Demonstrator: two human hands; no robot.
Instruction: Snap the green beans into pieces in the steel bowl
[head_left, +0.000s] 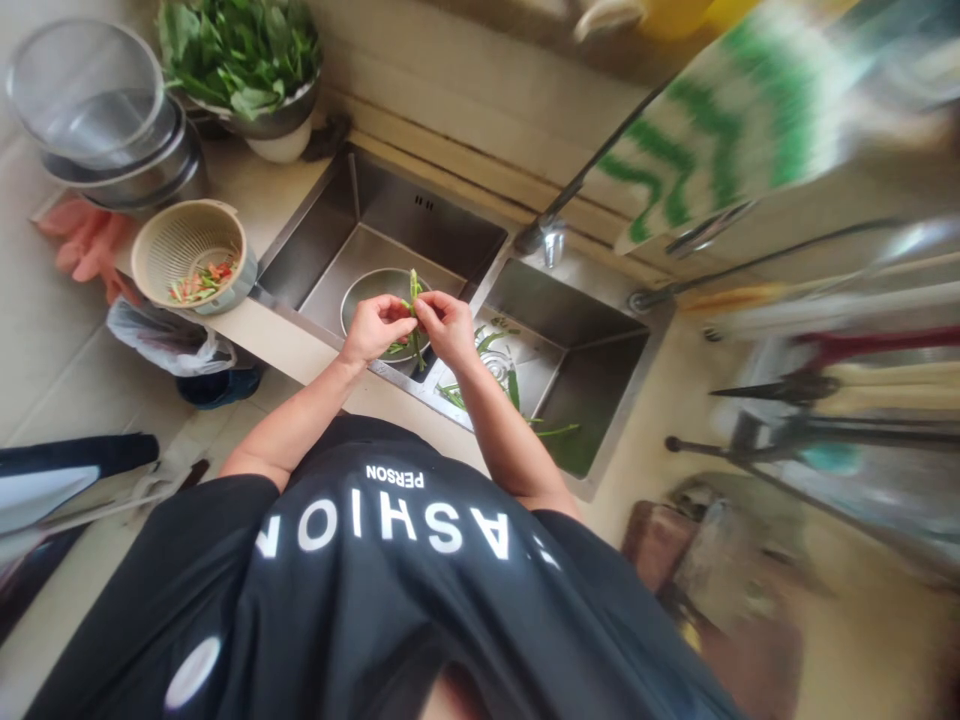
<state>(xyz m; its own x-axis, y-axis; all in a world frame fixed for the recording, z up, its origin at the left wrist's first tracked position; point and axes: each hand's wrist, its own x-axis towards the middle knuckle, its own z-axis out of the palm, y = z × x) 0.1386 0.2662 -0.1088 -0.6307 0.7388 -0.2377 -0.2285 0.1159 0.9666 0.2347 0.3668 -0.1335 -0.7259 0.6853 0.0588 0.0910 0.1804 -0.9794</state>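
Note:
Both hands meet over the divider side of the left sink basin (322,265), pinching green vegetable stems (415,285) between their fingertips. My left hand (373,328) is closed on the stems from the left. From the right, my right hand (448,325) grips them with thumb and fingers. Below the hands, a round metal bowl (358,288) sits in the left basin, with some green pieces in it, partly hidden by my hands. Loose green stems and leaves (513,388) lie in the right basin (600,400), near my right forearm.
A colander (187,220) with chopped red and green pieces stands left on the counter. Behind it are stacked metal bowls (127,165) and a bowl of leafy greens (240,60). The faucet (551,240) rises behind the sinks. A green-and-white cloth (720,120) hangs at right.

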